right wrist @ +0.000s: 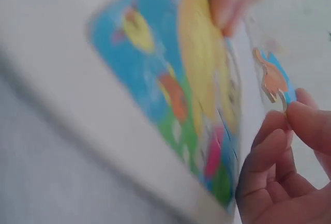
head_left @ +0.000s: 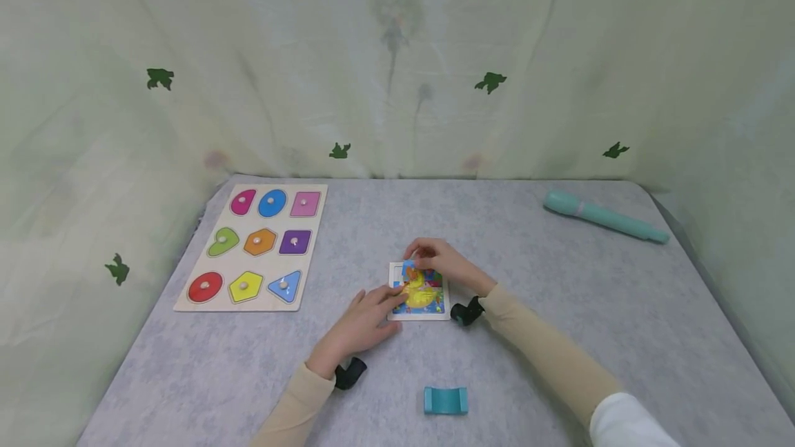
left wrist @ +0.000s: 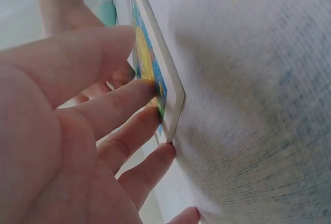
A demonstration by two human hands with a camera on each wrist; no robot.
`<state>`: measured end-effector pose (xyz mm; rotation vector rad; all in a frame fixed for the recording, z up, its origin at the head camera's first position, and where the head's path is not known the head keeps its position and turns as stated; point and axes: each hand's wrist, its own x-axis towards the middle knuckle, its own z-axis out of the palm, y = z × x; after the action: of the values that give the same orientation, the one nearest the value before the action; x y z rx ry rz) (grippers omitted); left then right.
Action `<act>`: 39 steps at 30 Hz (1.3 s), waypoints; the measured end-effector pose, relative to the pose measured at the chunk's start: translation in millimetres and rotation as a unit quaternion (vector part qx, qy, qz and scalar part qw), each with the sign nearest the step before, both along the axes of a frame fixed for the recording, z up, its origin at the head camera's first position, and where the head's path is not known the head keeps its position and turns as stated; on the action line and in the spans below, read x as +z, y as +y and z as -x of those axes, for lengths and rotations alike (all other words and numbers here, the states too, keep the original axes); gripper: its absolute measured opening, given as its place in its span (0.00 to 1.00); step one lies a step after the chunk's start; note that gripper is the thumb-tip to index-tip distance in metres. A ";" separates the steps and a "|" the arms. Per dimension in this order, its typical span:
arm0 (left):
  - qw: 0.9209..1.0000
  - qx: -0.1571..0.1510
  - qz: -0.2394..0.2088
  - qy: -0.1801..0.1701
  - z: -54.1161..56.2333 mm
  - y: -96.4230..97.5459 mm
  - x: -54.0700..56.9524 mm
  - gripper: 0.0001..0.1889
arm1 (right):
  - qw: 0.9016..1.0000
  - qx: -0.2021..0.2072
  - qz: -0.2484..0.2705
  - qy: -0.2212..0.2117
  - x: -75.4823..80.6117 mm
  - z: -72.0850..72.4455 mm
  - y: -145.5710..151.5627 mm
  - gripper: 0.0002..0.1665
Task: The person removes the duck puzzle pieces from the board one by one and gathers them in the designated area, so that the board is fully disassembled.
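Note:
A small jigsaw puzzle with a yellow duck picture in a white frame lies at the middle of the table. My right hand is over its far edge and pinches a jigsaw piece between thumb and forefinger. Blue and orange show on the piece, which is raised above the board in the right wrist view. From the left, my left hand reaches the puzzle with fingers extended. Its fingertips touch the picture and the frame's edge in the left wrist view.
A shape board with knobbed coloured pieces lies at the left. The teal stick-shaped object is at the back right. Nearer the front sits a small teal curved holder. Fabric curtains enclose the table's back and sides.

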<state>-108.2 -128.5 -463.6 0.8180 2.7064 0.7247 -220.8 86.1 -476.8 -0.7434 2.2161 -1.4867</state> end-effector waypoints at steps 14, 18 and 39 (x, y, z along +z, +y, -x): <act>1.000 0.008 -0.003 -0.009 -1.1 1.5 3.3 0.25 | 0.988 -0.117 -0.095 -0.015 5.4 9.0 78.9 0.09; 1.000 0.007 -0.004 -0.008 -0.9 1.3 2.7 0.25 | 0.980 -0.128 -0.148 0.030 3.5 7.8 79.9 0.09; 1.000 0.009 -0.002 0.016 3.7 6.0 -1.4 0.22 | 0.981 -0.083 -0.146 0.099 5.3 -0.8 53.3 0.10</act>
<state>-112.0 -122.5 -465.1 0.8127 2.7453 0.7271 -219.9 139.4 -471.6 -0.6466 2.6294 -1.1587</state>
